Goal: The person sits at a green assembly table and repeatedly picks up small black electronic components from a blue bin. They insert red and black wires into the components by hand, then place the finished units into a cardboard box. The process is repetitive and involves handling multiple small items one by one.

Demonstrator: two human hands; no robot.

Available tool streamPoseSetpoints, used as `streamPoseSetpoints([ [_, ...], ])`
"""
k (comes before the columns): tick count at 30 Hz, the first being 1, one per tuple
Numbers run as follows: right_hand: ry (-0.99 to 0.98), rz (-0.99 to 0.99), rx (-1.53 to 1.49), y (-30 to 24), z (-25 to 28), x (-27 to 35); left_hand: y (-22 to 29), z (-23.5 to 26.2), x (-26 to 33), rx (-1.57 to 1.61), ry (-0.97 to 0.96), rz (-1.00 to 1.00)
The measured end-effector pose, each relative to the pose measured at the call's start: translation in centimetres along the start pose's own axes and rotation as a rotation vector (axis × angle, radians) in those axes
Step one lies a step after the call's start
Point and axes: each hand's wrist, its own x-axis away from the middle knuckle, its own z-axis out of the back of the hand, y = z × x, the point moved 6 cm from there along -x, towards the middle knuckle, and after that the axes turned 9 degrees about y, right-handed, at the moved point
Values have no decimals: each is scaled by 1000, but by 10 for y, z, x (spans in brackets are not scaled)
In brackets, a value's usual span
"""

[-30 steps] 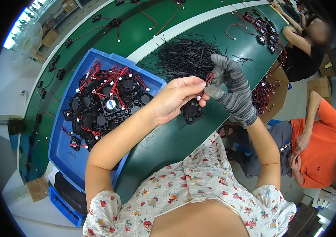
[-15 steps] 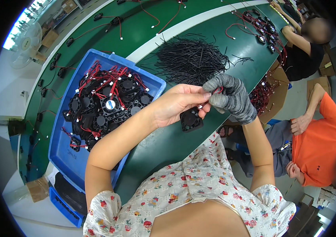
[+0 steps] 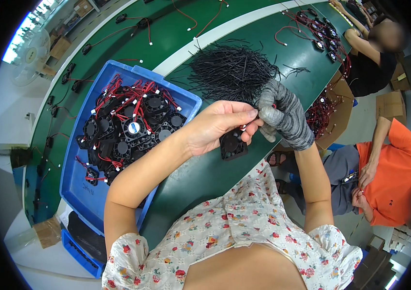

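Note:
My bare left hand (image 3: 220, 123) is closed in a pinch, thumb against fingers, on the cable of a small black cooling fan (image 3: 233, 145). The fan sits just below those fingers, over the green table. A bit of red wire and a white connector (image 3: 243, 127) show beside the fingers. My right hand (image 3: 286, 116), in a grey striped knit glove, is closed at the same cable, its fingertips meeting the left thumb. Red wire peeks out between the gloved fingers; the rest is hidden. Beyond my hands lies a heap of thin black strips (image 3: 232, 70), perhaps cable ties.
Left stands a blue bin (image 3: 82, 182) full of black fans with red wires. Behind it a green conveyor (image 3: 166, 24) carries spaced fans. More fans lie far right, near a carton (image 3: 343, 104) of wired fans. Two people are at the right, one in an orange shirt (image 3: 384, 169).
My gloved fingers have shifted and curled at the cable, hiding more of the red loop. The fan has barely moved. The person in orange has brought both hands together.

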Motion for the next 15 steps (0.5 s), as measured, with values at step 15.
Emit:
streamPoseSetpoints([
  [15,-61,-5,-241,2,-12,-4,12,-3,5,-280,216,-174],
])
